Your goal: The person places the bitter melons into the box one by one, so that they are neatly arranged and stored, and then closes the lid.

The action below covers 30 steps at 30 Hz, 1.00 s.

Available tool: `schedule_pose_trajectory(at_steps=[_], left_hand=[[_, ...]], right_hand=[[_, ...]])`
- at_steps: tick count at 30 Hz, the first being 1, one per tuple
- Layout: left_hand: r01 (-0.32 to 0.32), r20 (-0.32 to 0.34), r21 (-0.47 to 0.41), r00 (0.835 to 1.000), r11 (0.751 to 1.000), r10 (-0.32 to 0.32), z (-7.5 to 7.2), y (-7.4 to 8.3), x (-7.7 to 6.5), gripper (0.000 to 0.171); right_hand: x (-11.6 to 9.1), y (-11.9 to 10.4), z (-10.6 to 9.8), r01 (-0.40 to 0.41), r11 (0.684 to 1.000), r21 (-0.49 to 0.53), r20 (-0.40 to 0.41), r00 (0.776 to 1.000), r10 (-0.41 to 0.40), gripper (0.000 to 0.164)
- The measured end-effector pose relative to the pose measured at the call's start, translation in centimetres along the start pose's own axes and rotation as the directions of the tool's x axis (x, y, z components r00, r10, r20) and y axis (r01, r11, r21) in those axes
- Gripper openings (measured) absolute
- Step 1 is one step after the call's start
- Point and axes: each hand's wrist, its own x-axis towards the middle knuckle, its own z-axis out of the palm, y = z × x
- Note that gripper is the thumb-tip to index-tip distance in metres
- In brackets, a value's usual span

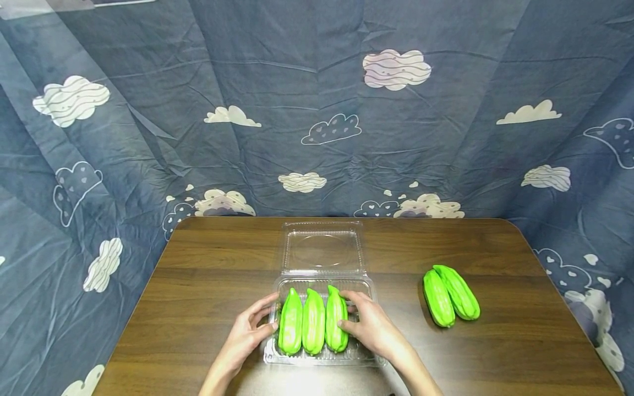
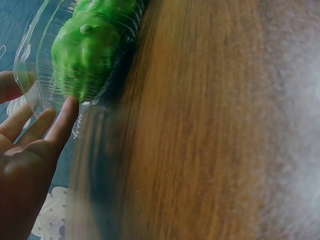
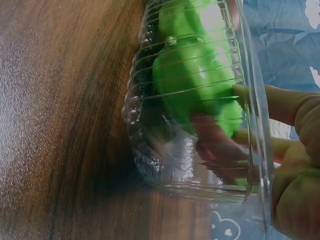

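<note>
A clear plastic clamshell container [image 1: 317, 360] lies with its lid folded back, away from me. Three ridged bright green vegetables, like bitter melons, lie side by side in its base: a left one [image 1: 290, 324], a middle one [image 1: 313, 324] and a right one [image 1: 336, 324]. My right hand [image 1: 371, 322] grips the right bitter melon; in the right wrist view its fingers [image 3: 215, 137] reach inside the wall against the green skin. My left hand [image 1: 246, 330] holds the container's left edge, its fingers [image 2: 62, 120] against the outer wall.
Two more green bitter melons, one [image 1: 438, 300] partly against the other [image 1: 459, 291], lie on the right of the brown wooden table [image 1: 208, 280]. The open lid [image 1: 322, 247] extends toward the far edge. A blue cloud-patterned curtain [image 1: 277, 154] hangs around the table.
</note>
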Motion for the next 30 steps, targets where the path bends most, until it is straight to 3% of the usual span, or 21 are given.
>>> schedule_pose_trajectory(at_steps=[23, 30], left_hand=[[0.010, -0.003, -0.017, 1.000, 1.000, -0.010, 0.07, 0.12, -0.07, 0.063], [0.014, -0.002, -0.021, 1.000, 1.000, -0.014, 0.11, 0.20, -0.10, 0.064]], right_hand=[[-0.61, -0.04, 0.55, 0.046, 0.997, -0.060, -0.040, 0.998, -0.048, 0.054], [-0.74, 0.05, 0.63, 0.055, 0.998, 0.024, -0.027, 0.998, -0.055, 0.049]])
